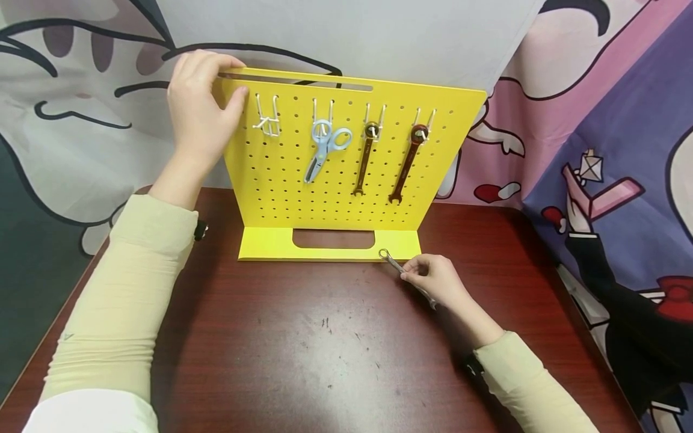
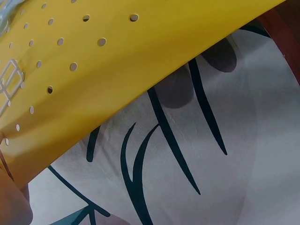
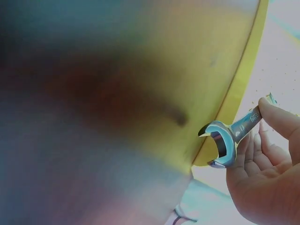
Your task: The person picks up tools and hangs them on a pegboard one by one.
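My left hand [image 1: 197,102] grips the upper left corner of a yellow pegboard [image 1: 400,90], fingers over its top edge and thumb on the front face. In the left wrist view the board [image 2: 140,61] slants across the top, with part of the hand [image 2: 14,201] at lower left. A silver combination wrench [image 1: 394,263] is pinched between thumb and fingers of my right hand [image 1: 438,279], in front of the board's base. Its ring end points toward the board. The right wrist view shows the wrench's open end [image 3: 227,145] close up.
On white hooks hang light blue scissors [image 1: 320,146], a shorter brown-looking wrench [image 1: 364,165] and a longer one [image 1: 406,168]. Another white hook [image 1: 267,123] sits at the far left. The board stands on a dark red-brown table [image 1: 303,337]; cartoon-printed cloth [image 1: 81,96] surrounds it.
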Available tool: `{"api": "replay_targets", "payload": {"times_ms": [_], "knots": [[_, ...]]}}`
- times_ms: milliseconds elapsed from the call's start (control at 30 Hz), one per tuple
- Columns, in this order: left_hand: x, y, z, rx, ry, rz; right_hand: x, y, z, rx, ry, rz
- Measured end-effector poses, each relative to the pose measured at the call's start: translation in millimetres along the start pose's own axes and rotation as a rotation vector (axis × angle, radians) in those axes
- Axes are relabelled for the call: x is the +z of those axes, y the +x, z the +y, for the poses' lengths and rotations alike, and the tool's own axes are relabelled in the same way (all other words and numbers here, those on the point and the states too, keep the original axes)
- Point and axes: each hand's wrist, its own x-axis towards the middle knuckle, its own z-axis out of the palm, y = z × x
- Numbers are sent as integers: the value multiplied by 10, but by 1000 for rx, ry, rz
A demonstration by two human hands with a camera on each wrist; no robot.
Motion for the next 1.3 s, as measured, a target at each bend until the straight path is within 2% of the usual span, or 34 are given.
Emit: {"api": "replay_targets", "payload": {"times_ms": [800,1100,1300], "knots": [[14,3,10,-4,-2,-2,365,634,-932,-39,300,9],[10,7,12,-12,8,-2,431,775,-1300,-129,326,51],[1,5,7,-18,7,-4,447,843,-1529,-160,350,57]]}}
